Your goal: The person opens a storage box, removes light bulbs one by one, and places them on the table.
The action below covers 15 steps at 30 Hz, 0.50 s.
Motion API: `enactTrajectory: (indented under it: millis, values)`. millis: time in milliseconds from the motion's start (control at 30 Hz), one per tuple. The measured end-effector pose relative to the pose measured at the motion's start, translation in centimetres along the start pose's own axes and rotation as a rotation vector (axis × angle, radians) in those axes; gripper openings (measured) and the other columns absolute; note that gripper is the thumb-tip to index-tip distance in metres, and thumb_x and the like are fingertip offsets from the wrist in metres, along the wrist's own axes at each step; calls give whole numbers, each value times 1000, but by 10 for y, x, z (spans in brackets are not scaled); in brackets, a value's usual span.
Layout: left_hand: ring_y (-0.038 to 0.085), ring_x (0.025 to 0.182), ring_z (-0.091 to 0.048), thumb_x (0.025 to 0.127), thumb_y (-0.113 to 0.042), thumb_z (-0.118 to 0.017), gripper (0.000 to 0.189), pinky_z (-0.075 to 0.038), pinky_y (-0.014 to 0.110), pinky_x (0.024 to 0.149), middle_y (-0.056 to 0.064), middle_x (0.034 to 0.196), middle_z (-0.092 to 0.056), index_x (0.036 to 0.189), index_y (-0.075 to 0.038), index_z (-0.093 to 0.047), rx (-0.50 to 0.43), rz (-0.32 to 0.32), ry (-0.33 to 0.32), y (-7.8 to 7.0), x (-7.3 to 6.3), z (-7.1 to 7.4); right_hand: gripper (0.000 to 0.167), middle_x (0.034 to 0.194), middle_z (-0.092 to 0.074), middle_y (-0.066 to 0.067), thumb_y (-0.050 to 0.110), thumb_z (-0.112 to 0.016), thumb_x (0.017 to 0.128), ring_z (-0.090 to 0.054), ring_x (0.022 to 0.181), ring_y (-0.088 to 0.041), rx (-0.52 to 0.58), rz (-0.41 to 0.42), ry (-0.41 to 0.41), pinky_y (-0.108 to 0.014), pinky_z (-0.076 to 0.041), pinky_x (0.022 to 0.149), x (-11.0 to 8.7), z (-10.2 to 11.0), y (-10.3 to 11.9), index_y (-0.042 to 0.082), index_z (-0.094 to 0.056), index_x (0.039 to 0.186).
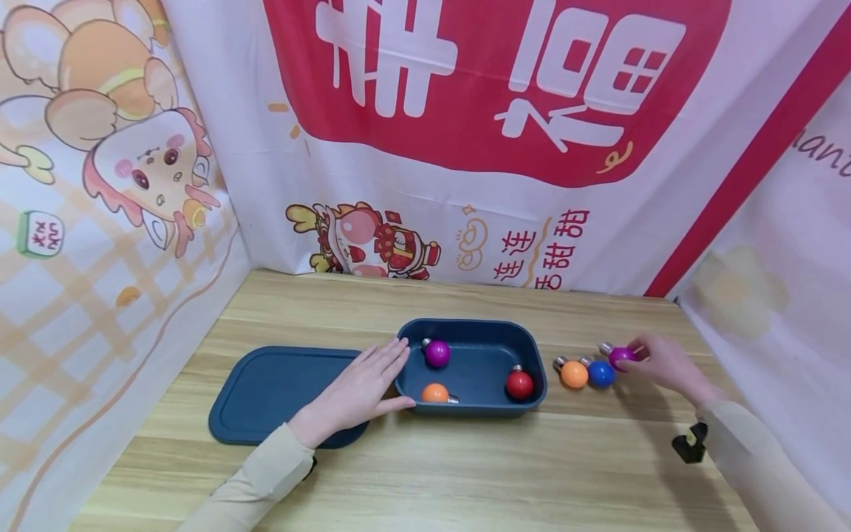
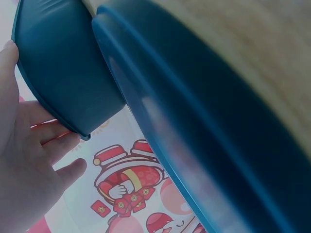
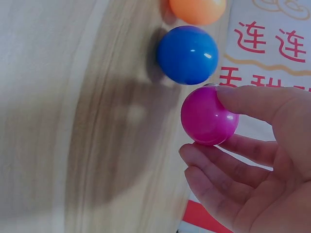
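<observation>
Left hand [image 1: 359,384] with fingers straight, holding nothing, rests against the left rim of a dark blue box [image 1: 465,408]; its wrist is over a matching lid [image 1: 279,391] on the counter [image 1: 465,473]. Inside the box, an orange bulb [image 1: 435,393] lies against the near wall, a red bulb [image 1: 519,385] at the right end, a purple bulb [image 1: 437,354] towards the far left. Off to the right, the right hand [image 1: 665,366] pinches a magenta bulb [image 1: 620,358] between thumb and fingers, just beside a blue bulb [image 1: 601,374] and a second orange bulb [image 1: 574,374]. Behind hangs a red-and-white printed cloth [image 1: 465,155].
</observation>
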<state>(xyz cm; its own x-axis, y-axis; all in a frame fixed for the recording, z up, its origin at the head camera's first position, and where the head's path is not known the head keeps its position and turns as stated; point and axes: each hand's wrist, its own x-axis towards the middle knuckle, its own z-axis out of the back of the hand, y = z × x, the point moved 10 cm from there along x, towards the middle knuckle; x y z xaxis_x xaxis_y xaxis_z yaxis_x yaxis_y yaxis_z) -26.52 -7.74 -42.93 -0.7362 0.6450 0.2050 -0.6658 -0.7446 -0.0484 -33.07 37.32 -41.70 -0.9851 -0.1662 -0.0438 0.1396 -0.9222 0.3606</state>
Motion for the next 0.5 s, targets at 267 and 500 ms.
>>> enactTrajectory:
  millis: [267,500]
  values:
    - [28,150,-33,95,-69,-42,87,-33,52,120,14,161,-34,151,-3,-40,0,-1,5,-1,1,1,45,98,-70,-25,30,-71,90,-66,87,-33,4,-59,59,-44,-56,71,-5,-7,-9,-10,-65,109]
    - [28,151,-32,94,-68,-43,86,-33,52,120,13,161,-33,151,-3,-40,-5,9,19,0,0,1,45,98,-70,-26,31,-71,90,-67,87,-35,-5,-70,72,-48,-56,74,-8,-12,-12,-9,-65,109]
